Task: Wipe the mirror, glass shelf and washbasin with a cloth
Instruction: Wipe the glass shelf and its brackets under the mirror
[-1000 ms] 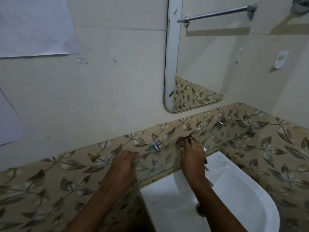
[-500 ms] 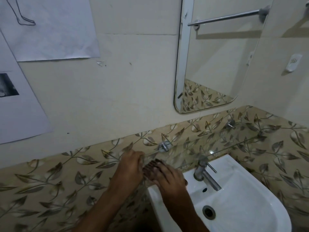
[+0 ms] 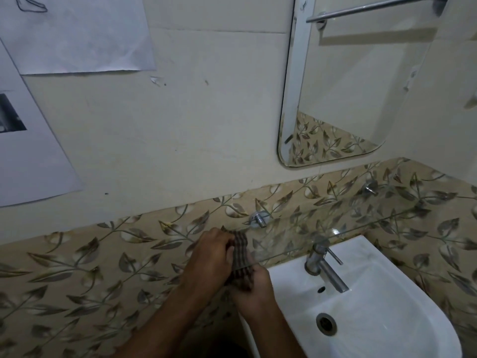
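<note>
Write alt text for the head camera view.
Both hands, left hand and right hand, hold a dark checked cloth at the left end of a clear glass shelf, above a white ceramic washbasin with a steel tap; a wall mirror hangs above.

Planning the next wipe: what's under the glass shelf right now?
Under the glass shelf sit the tap and the white washbasin, seen through the glass. Both hands and the cloth hide what lies below its left end.

A home bathroom: white washbasin (image 3: 382,311), tap (image 3: 324,264), wall mirror (image 3: 343,94), leaf-patterned tiles (image 3: 77,275).
</note>
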The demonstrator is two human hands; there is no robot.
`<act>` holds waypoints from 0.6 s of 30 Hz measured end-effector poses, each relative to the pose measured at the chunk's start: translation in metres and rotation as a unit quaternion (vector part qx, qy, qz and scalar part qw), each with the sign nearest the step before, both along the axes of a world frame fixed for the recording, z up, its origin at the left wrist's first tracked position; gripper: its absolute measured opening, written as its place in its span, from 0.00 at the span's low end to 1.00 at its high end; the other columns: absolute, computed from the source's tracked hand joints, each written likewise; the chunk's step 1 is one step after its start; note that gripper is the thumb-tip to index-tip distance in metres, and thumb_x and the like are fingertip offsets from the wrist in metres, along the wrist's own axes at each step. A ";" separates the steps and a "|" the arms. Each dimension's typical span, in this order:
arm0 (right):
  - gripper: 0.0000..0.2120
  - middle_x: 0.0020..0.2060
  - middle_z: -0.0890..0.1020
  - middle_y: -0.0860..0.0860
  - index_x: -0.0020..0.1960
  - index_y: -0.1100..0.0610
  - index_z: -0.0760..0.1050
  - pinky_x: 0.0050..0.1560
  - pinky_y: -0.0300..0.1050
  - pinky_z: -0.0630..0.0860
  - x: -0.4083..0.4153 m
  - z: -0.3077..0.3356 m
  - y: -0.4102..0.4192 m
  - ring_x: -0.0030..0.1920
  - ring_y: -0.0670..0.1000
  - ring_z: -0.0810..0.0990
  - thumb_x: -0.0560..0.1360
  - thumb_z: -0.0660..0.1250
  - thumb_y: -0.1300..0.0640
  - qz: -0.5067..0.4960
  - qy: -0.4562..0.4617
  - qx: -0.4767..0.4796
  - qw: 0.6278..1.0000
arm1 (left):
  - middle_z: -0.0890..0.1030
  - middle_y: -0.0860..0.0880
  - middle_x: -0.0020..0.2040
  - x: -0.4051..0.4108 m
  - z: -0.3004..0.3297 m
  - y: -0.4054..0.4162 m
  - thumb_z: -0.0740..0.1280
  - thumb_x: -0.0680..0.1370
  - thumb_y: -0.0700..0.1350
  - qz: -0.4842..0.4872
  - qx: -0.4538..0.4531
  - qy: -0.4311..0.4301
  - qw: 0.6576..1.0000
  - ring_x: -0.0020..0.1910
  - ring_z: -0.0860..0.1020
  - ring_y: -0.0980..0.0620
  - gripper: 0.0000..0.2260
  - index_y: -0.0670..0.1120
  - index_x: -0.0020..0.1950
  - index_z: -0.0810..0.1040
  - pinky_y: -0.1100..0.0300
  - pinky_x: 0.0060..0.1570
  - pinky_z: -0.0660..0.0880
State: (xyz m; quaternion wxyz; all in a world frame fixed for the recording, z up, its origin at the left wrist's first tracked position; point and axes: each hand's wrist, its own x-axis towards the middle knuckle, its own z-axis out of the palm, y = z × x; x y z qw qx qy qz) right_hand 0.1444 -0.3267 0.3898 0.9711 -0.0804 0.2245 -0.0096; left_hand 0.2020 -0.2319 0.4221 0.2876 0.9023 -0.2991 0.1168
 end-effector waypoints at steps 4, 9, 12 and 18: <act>0.18 0.54 0.81 0.67 0.62 0.69 0.77 0.46 0.57 0.82 0.012 -0.005 -0.012 0.49 0.65 0.82 0.78 0.65 0.58 0.007 -0.017 0.024 1.000 | 0.75 0.49 0.53 0.002 0.000 0.001 0.63 0.79 0.47 0.010 0.029 -0.006 1.000 0.54 0.73 0.49 0.10 0.49 0.59 0.78 0.53 0.55 0.73; 0.24 0.40 0.71 0.60 0.48 0.64 0.83 0.39 0.48 0.71 -0.010 -0.040 -0.069 0.36 0.55 0.68 0.54 0.84 0.66 -0.054 -0.049 -0.028 0.997 | 0.76 0.50 0.52 0.000 -0.007 0.003 0.66 0.78 0.46 0.029 0.010 -0.023 0.999 0.52 0.74 0.49 0.10 0.48 0.59 0.79 0.52 0.51 0.75; 0.39 0.40 0.78 0.60 0.51 0.67 0.84 0.38 0.48 0.78 -0.025 -0.039 -0.074 0.37 0.55 0.74 0.41 0.88 0.62 -0.063 -0.067 -0.036 0.995 | 0.77 0.50 0.50 -0.001 -0.007 0.001 0.67 0.77 0.45 0.039 0.012 -0.040 0.998 0.51 0.73 0.49 0.08 0.47 0.55 0.80 0.52 0.50 0.75; 0.17 0.46 0.82 0.67 0.51 0.72 0.80 0.34 0.50 0.84 -0.021 -0.004 -0.024 0.47 0.64 0.80 0.81 0.54 0.63 0.029 -0.011 -0.110 0.993 | 0.78 0.51 0.46 0.004 0.007 -0.014 0.64 0.79 0.46 0.002 0.035 -0.037 0.999 0.48 0.72 0.51 0.08 0.50 0.49 0.83 0.56 0.51 0.72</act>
